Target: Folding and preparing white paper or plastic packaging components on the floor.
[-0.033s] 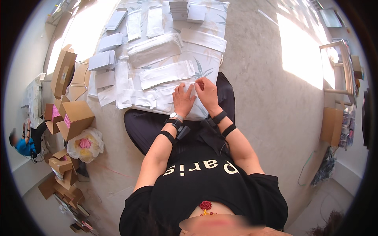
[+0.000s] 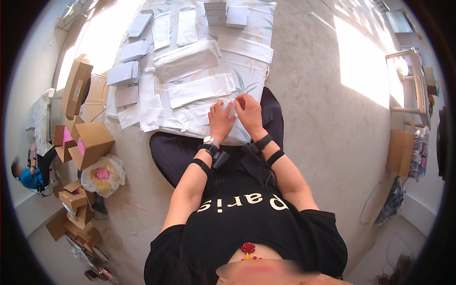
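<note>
My left hand [image 2: 221, 121] is palm down at the near edge of the table [image 2: 259, 76], its bent fingers apart, resting on white sheet-like material. Close on its right, my right hand [image 2: 249, 113] has thumb and fingers pinched together. Something thin and whitish shows at those fingertips, too small to make out. Just beyond the hands lies a flat stack of white sleeves [image 2: 202, 90]. A thicker stack of white sleeves [image 2: 186, 61] is behind it. Left of my left hand, smaller white pieces [image 2: 166, 118] overlap one another.
Stacks of white cards [image 2: 123, 73] line the table's left side; a grey stack [image 2: 215, 13] stands at the far edge. Open cardboard boxes [image 2: 92, 142] and a plastic bag with pink contents [image 2: 103, 174] are on the floor at left. Another person [image 2: 31, 175] sits far left.
</note>
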`<state>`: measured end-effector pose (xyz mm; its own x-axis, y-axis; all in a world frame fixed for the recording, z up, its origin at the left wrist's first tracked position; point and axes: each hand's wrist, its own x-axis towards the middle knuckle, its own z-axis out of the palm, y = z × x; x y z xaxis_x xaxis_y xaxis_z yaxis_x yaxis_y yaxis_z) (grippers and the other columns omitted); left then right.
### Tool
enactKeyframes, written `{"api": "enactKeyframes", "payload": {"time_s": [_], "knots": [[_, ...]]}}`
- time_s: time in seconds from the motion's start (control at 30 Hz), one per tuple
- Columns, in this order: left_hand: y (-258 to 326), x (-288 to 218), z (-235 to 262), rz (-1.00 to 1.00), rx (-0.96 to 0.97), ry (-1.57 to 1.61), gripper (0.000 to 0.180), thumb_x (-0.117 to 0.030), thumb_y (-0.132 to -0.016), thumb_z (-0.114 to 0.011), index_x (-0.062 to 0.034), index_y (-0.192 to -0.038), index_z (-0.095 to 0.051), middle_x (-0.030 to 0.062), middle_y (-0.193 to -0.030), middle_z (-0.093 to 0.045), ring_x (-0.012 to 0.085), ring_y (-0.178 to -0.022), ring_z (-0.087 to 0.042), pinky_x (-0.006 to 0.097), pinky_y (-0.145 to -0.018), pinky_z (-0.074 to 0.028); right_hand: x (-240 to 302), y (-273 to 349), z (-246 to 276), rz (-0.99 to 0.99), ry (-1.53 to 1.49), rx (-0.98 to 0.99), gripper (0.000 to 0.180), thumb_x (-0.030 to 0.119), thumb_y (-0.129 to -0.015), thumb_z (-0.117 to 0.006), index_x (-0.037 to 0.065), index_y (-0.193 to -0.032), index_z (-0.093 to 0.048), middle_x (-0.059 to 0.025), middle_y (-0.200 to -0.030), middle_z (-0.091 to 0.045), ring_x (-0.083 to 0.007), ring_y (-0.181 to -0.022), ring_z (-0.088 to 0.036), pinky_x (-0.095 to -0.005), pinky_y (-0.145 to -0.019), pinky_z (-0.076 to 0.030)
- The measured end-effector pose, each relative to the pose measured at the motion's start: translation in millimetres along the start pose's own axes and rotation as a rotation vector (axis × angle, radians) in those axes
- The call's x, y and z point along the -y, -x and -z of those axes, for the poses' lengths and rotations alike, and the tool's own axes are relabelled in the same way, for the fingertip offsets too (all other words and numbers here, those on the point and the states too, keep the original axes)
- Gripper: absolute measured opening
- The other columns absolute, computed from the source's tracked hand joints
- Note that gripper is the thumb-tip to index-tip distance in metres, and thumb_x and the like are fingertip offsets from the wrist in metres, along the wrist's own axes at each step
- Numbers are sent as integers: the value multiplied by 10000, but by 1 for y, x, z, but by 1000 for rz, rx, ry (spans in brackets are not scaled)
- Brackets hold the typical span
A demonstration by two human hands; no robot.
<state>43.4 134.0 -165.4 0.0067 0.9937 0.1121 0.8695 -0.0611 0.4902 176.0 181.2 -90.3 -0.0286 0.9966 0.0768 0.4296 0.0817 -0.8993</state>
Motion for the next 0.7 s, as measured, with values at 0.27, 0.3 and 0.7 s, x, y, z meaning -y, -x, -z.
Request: {"api": "enactKeyframes", "payload": {"time_s": [0.27, 0.3, 0.7], "knots": [[-5, 18, 48, 841, 197, 1529, 422, -429, -1026, -601, -51, -1203, -664, 90, -1119, -712, 164, -935, -666, 325, -862, -540, 1, 19, -33, 88, 61, 63, 117, 96, -930, -685, 15, -1013, -670, -153, -905, -691, -298, -779, -700, -372, -687, -555], [-4, 22, 46, 842, 202, 1525, 422, -429, -1026, -601, -51, -1203, -664, 90, -1119, -712, 164, -935, -666, 325, -862, -540, 1, 21, -36, 84, 59, 60, 117, 96, -930, -685, 15, -1013, -670, -153, -905, -691, -298, -779, -700, -372, -687, -555], [11, 57, 25, 510, -202, 478, 275, -255, -926, -733, -1, -852, -663, 63, -774, -635, 167, -642, -586, 320, -671, -519, -62, 21, -5, -195, -162, -47, 146, 98, -1015, -572, -8, -1054, -663, -152, -829, -717, -231, -707, -724, -349, -658, -555]]}}
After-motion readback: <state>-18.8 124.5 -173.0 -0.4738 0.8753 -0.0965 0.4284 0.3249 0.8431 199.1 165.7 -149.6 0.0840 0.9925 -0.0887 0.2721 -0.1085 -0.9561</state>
